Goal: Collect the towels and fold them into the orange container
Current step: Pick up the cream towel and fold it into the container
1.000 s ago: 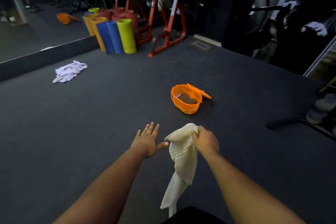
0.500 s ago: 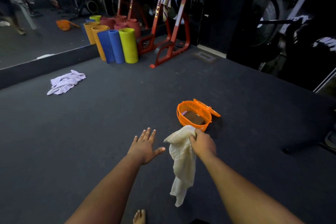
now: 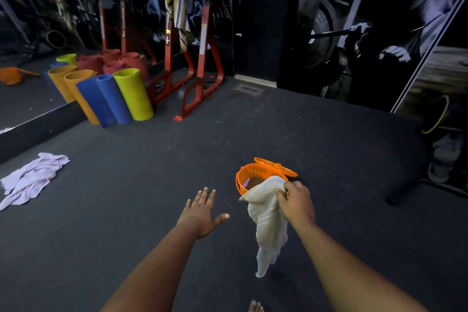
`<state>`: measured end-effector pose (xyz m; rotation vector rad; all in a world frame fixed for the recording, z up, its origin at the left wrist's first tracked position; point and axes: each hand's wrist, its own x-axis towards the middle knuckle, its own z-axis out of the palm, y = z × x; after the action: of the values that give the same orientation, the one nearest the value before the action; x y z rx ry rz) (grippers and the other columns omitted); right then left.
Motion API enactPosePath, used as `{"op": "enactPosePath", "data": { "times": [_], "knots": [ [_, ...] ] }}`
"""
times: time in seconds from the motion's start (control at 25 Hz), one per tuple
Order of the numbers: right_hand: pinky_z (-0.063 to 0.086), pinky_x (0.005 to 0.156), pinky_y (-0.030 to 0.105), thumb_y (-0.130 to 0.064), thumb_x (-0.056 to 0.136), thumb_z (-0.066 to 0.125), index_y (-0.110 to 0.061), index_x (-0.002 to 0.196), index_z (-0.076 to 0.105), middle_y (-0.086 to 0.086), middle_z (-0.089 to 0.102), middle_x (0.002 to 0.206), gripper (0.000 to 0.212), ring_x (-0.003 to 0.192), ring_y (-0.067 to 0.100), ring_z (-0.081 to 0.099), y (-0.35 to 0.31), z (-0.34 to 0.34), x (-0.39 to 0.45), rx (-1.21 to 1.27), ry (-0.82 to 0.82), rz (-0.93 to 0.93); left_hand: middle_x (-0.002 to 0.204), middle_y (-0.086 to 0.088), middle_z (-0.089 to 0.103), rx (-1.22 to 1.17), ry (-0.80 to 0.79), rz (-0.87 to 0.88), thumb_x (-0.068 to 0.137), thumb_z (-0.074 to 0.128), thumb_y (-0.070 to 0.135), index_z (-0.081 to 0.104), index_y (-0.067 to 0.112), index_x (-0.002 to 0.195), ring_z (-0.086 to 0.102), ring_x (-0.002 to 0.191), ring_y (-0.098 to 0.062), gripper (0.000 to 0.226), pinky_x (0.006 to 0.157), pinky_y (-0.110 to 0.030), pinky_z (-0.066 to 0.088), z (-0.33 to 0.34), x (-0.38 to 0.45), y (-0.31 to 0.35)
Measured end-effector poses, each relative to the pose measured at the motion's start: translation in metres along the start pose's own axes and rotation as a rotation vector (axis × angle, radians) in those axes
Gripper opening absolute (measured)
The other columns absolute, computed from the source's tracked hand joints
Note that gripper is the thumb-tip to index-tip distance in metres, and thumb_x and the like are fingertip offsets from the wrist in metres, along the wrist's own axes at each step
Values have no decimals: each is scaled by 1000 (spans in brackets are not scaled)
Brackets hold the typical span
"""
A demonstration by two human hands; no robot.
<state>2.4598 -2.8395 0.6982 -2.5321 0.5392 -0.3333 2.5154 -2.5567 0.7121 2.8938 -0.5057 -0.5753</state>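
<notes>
Our right hand grips the towel near the basket; left hand is open. Next we must fold it.

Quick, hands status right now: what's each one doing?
Left hand: open, fingers spread, holding nothing.
Right hand: closed, gripping the cream towel by the orange container.

No legible text, label, brand or number appears in the view. The far red rack carries a pale strip on its right upright and small yellow markings on its left upright; both are too blurred to read. The wall mural at far right carries no readable lettering.
</notes>
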Motion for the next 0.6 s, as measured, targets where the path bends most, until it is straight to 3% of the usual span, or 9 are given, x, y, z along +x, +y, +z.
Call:
{"op": "enactPosePath", "data": {
  "times": [0.08, 0.16, 0.24, 0.32, 0.4, 0.52, 0.6],
  "knots": [
    [50, 85, 35, -29, 89, 67, -22, 86, 65, -5, 55, 113, 9, 108, 17, 49, 0, 14, 30, 114, 53, -61, 170, -4, -13, -12, 11, 32, 52, 1, 94, -6, 23, 163, -9, 158, -20, 132, 127, -45, 3, -12, 39, -3],
    [45, 90, 31, -20, 86, 70, -31, 67, 48, -12, 55, 117, 31, 111, 11, 50, -3, 23, 59, 249, 52, -140, 171, -3, -12, -21, 11, 58, 53, 3, 94, -6, 23, 163, -9, 158, -19, 131, 127, -44, 3, -23, 76, -5],
    [44, 77, 29, -12, 86, 69, -27, 62, 38, -20, 58, 93, 42, 89, 3, 56, -7, 35, 92, 389, 3, -137, 171, -2, -11, -6, -10, 82, 58, 5, 93, -5, 24, 163, -8, 158, -19, 126, 127, -43, 4, -33, 113, -11],
    [35, 57, 32, -10, 87, 67, -21, 65, 36, -15, 41, 62, 40, 60, 3, 41, -15, 45, 116, 449, -34, -108, 171, -2, -6, -9, -24, 102, 78, 20, 88, -4, 24, 163, -4, 158, -19, 108, 127, -43, 6, -45, 142, -16],
    [30, 55, 34, -13, 87, 66, -23, 64, 35, -12, 34, 58, 40, 56, 5, 33, -28, 48, 136, 514, -35, -152, 172, -4, 0, -98, -23, 134, 98, 42, 66, 1, 23, 163, 3, 158, -20, 89, 127, -41, 10, -56, 171, -18],
    [33, 56, 38, -22, 85, 64, -23, 64, 34, -10, 34, 60, 37, 59, 5, 34, -48, 41, 165, 530, -42, -221, 169, -6, 17, -388, -66, 166, 100, 57, 48, 11, 17, 164, 18, 156, -21, 84, 125, -38, 21, -71, 214, -13],
    [34, 58, 34, -25, 84, 63, -19, 65, 36, -10, 34, 61, 34, 60, 5, 35, -57, 38, 182, 525, -25, -217, 156, -6, 45, -434, -90, 179, 97, 65, 42, 32, 14, 157, 45, 142, -22, 74, 113, -32, 39, -80, 245, -7]
  ]
}}
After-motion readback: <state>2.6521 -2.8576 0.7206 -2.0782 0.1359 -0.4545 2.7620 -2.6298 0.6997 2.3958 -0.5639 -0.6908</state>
